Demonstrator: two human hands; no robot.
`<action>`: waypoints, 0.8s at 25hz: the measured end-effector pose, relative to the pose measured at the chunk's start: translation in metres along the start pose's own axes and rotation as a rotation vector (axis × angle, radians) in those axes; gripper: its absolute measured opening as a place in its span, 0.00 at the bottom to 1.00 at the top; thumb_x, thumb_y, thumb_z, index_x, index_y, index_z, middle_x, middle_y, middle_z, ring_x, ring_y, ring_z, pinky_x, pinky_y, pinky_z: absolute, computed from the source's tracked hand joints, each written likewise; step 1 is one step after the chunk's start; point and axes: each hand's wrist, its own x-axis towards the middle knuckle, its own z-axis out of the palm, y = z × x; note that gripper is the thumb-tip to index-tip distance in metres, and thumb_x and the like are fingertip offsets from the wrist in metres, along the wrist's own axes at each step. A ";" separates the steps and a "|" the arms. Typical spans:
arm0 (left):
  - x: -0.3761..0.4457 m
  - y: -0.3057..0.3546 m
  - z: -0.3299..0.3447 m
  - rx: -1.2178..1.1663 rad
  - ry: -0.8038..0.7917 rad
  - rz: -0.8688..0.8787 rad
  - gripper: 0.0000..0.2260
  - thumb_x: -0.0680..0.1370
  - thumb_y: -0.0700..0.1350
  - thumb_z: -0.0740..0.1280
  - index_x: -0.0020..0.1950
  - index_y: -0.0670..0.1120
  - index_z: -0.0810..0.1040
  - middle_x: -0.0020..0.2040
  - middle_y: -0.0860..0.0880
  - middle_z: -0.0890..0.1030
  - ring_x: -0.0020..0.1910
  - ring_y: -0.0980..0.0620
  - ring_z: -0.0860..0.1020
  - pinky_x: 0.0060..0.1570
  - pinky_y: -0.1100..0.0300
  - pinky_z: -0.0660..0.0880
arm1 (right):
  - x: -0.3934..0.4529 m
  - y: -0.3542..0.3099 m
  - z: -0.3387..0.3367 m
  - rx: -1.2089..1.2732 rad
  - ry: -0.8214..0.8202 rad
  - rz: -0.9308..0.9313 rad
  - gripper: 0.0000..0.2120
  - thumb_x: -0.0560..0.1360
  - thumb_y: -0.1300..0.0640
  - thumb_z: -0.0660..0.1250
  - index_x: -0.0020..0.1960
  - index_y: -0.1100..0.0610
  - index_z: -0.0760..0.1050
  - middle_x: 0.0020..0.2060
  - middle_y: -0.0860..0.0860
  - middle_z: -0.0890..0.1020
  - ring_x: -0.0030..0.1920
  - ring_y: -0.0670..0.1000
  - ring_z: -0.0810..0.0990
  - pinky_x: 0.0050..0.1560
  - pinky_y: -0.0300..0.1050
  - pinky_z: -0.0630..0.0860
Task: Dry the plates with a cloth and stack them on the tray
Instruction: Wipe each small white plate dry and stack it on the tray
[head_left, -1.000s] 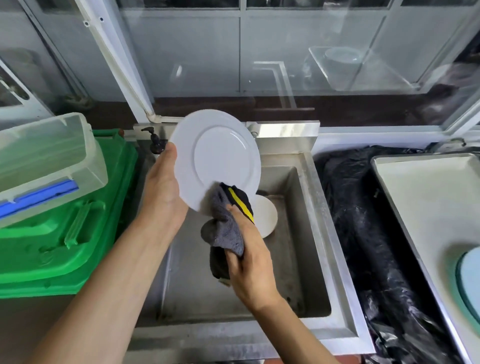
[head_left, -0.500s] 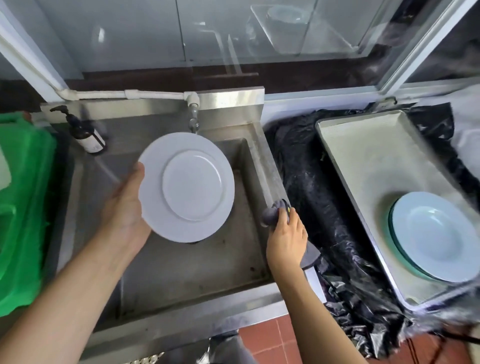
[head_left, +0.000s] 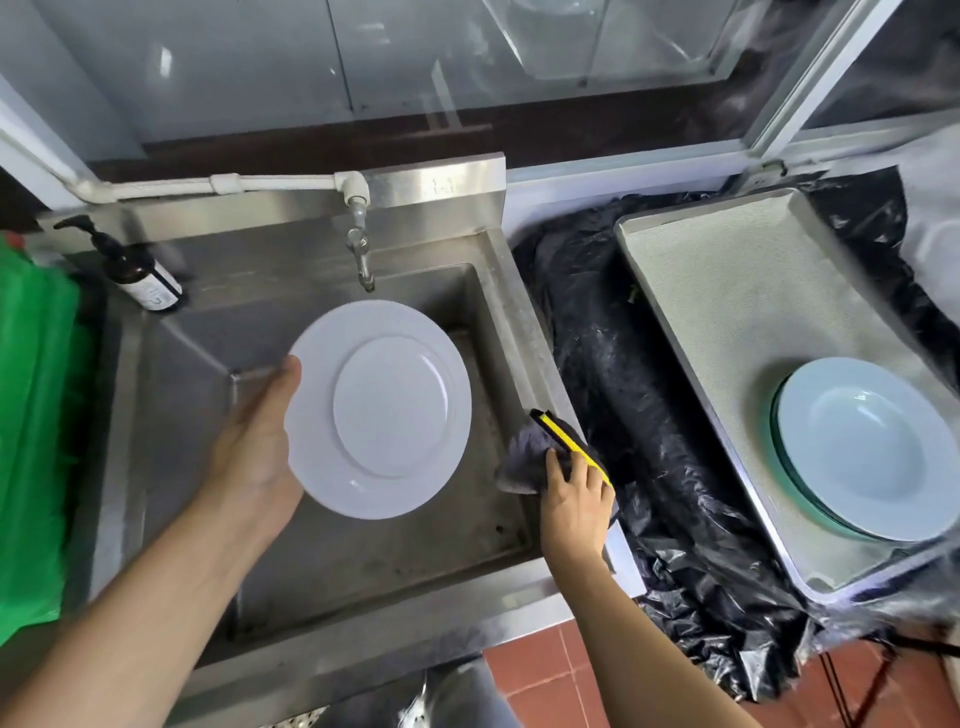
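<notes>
My left hand (head_left: 249, 457) grips a white plate (head_left: 384, 410) by its left rim, holding it above the steel sink (head_left: 332, 561) with its underside facing me. The grey cloth with a yellow stripe (head_left: 540, 447) lies on the sink's right rim. My right hand (head_left: 574, 499) rests on the cloth with its fingers laid over it. To the right stands the metal tray (head_left: 727, 291), with a stack of pale blue plates (head_left: 862, 447) in its near corner.
A tap (head_left: 361, 249) hangs over the sink's back edge. A dark soap pump bottle (head_left: 137, 275) stands at the back left, beside a green bin (head_left: 31, 426). Black plastic sheeting (head_left: 623, 384) covers the counter between sink and tray.
The view swung right, bringing the tray in. My right hand took the cloth off the plate and set it on the sink's right rim. The plate came lower and nearer.
</notes>
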 end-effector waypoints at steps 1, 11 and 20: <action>0.000 -0.001 0.001 0.000 -0.004 -0.001 0.20 0.82 0.50 0.64 0.72 0.43 0.74 0.68 0.44 0.79 0.68 0.44 0.77 0.70 0.43 0.70 | -0.001 0.002 -0.002 0.019 0.048 0.012 0.24 0.79 0.63 0.64 0.75 0.54 0.71 0.63 0.59 0.76 0.60 0.62 0.76 0.57 0.58 0.73; 0.002 -0.017 0.012 0.022 -0.050 0.001 0.17 0.82 0.50 0.65 0.67 0.44 0.78 0.64 0.46 0.82 0.64 0.45 0.79 0.65 0.47 0.74 | 0.022 0.013 -0.007 0.180 -0.063 0.210 0.41 0.78 0.41 0.66 0.82 0.59 0.54 0.72 0.57 0.69 0.70 0.59 0.71 0.65 0.56 0.70; 0.001 -0.030 0.027 0.563 -0.174 0.563 0.13 0.83 0.51 0.61 0.41 0.54 0.79 0.34 0.57 0.77 0.36 0.64 0.73 0.39 0.66 0.70 | 0.018 -0.024 -0.089 0.763 0.095 0.130 0.14 0.80 0.52 0.65 0.64 0.56 0.76 0.55 0.53 0.80 0.58 0.58 0.78 0.60 0.54 0.73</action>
